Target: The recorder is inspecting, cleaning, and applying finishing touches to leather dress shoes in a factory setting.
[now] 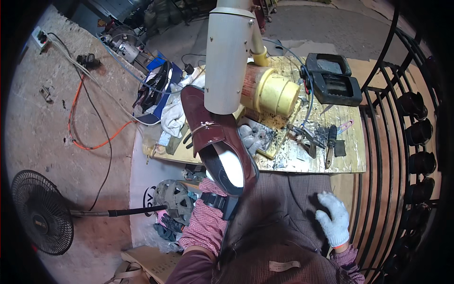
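Note:
A dark red leather loafer with a pale insole is tilted over the front edge of the workbench, its toe pointing away from me. My left hand, in a soiled pale glove, is largely hidden by the shoe; greyish fingers show along its right side, closed around it. A black band circles my checked left sleeve just below the heel. Off to the right, my right hand hovers by my lap in a white knitted glove. Its fingers are apart and hold nothing.
A pale duct hangs above the shoe's toe, beside a yellow cylindrical machine part. On the bench lie a brush, pliers and black trays. A black rack holds shoes; a fan stands left.

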{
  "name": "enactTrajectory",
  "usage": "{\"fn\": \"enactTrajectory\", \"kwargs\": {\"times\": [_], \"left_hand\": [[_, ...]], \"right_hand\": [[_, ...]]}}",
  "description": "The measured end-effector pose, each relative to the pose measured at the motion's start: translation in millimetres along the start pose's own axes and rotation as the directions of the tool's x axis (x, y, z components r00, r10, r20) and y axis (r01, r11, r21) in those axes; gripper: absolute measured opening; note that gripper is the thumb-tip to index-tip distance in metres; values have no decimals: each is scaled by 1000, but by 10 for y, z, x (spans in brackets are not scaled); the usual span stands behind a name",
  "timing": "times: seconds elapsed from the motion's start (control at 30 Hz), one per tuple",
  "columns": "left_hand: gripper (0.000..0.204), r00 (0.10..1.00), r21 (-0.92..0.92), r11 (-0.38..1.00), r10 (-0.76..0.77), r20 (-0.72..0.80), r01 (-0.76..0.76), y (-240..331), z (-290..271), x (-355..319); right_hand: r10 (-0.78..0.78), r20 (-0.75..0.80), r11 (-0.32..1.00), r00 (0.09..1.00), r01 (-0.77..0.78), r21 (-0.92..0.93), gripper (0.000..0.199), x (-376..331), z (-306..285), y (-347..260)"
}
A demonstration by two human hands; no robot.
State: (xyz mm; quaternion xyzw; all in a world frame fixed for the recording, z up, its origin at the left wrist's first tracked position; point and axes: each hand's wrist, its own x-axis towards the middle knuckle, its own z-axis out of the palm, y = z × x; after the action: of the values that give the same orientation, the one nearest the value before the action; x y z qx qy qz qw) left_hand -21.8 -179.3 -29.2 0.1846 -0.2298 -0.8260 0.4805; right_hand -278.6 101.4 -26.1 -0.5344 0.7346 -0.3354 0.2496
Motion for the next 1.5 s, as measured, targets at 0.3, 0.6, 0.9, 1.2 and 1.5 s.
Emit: {"fn": "enactTrajectory", "kwargs": {"times": [0.3, 0.6, 0.9, 1.2, 1.5], "left_hand": [[105, 987, -290, 945, -161, -24, 148, 26, -120, -369], [96, 806, 348, 934, 140, -574, 86, -338, 94, -1063], [87, 770, 222, 966, 39, -636, 134, -324, 427, -1279], [86, 837, 283, 909, -117, -534, 307, -495, 480, -1437], [86, 890, 345, 901, -88, -448, 263, -420, 543, -1468]], "right_hand": [[-67, -267, 940, 961, -29, -340, 72, 1006, -7, 127], [132, -282, 567, 950, -305, -765, 82, 1550, 383, 582], [208, -189, 791, 960, -51, 610, 48, 683, -296, 27], [208, 444, 835, 872, -395, 384, 39, 168, -54, -860], [205, 518, 880, 831, -388, 274, 32, 190, -54, -879]]}}
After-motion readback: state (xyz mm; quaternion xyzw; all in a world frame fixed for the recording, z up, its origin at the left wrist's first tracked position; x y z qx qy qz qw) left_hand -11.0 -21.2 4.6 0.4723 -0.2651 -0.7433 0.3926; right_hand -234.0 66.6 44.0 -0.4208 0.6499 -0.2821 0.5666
